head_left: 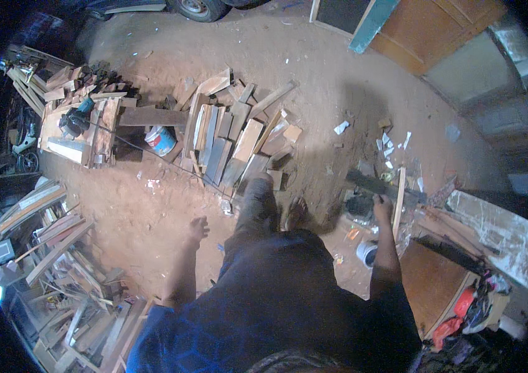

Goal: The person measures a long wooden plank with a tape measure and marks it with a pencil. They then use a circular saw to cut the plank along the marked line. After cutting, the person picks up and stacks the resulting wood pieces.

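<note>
I stand on a reddish dirt floor (152, 211) in dark trousers and a blue shirt. My left hand (198, 228) hangs free at my side with its fingers loosely curled, and nothing is in it. My right hand (382, 205) is stretched out to the right and grips a dark flat board (372, 183) that juts out to the left above the ground. A thin pale wooden strip (399, 199) stands just right of that hand, beside a low wooden table (431, 280).
Short planks lie piled (233, 137) ahead of my feet, with a blue and white bucket (161, 140) left of them. A power tool (76, 121) rests on a wooden bench at the far left. Timber offcuts (59, 261) crowd the left. A white pail (366, 252) sits by the table.
</note>
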Motion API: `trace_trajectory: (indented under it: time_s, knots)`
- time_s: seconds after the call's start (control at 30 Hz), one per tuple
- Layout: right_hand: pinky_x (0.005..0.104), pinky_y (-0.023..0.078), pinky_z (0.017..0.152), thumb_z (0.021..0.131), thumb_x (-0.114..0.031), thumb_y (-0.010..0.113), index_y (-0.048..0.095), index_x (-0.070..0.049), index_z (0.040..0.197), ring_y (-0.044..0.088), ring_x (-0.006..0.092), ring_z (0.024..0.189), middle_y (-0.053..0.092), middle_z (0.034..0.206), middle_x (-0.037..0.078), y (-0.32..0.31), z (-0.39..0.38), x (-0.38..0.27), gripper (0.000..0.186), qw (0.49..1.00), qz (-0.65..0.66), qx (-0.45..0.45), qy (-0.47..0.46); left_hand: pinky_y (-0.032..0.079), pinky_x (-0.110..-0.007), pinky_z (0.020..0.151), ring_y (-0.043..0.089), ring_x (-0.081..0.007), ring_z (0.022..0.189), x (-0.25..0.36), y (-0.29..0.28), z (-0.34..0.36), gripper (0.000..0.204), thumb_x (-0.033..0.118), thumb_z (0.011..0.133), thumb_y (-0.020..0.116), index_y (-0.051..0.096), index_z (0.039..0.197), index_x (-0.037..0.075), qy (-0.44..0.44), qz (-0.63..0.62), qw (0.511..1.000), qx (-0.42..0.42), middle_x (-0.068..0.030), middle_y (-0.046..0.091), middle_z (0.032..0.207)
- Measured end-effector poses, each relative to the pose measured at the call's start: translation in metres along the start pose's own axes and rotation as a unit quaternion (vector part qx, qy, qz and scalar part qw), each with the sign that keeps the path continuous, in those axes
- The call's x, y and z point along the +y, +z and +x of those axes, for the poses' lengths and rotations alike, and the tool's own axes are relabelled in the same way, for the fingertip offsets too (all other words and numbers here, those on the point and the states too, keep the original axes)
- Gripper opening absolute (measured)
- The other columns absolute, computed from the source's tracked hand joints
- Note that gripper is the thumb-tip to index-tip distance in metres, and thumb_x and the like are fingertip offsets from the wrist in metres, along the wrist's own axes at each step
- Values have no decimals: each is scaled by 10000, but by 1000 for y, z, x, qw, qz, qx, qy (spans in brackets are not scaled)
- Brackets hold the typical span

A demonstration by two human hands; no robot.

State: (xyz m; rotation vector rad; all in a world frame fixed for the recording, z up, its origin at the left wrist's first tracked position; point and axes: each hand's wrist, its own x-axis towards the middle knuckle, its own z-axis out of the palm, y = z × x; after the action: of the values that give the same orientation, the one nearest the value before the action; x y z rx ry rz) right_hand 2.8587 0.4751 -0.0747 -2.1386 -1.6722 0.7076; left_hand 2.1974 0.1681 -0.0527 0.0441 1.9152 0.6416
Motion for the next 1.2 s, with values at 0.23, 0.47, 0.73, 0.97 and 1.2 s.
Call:
trace_trajectory:
  time_s: [0.23,0.47,0.73,0.97,1.2]
  knots:
    - [396,513,867,921,-336,663,683,-11,1053,680,327,997,707,1038,209,52,117,-230,351,957,1,-257,-136,543,-423,653,662,-256,839,-111,62,27,639,542,934,616,501,1322,48,-168,-160,972,28,-165,636,1126]
    - [418,516,866,896,-379,674,691,-34,1063,681,326,993,708,1056,187,66,237,-242,384,910,-144,-351,-165,522,-478,828,655,-328,987,23,216,83,632,472,971,563,397,1458,105,-171,-314,933,-46,-174,583,1305]
    - [448,517,814,848,-378,692,734,-40,955,690,346,903,720,937,199,131,370,-365,357,858,-261,-394,-201,527,-373,847,633,-297,1113,207,203,65,577,383,1019,547,429,1451,18,20,-402,909,104,-181,585,1336]
    - [434,535,798,846,-363,732,716,-15,1040,692,314,908,719,1012,198,332,479,-437,398,756,-239,-510,-333,511,-348,790,645,-233,973,188,250,64,510,342,1002,577,513,1344,-31,-138,-367,873,291,-163,620,1221]
    - [452,523,823,855,-324,734,669,6,1124,686,308,952,717,1024,200,639,524,-467,430,712,-293,-567,-293,511,-385,733,662,-264,833,170,479,133,395,375,929,674,682,991,-16,-236,-117,896,356,-177,691,859]
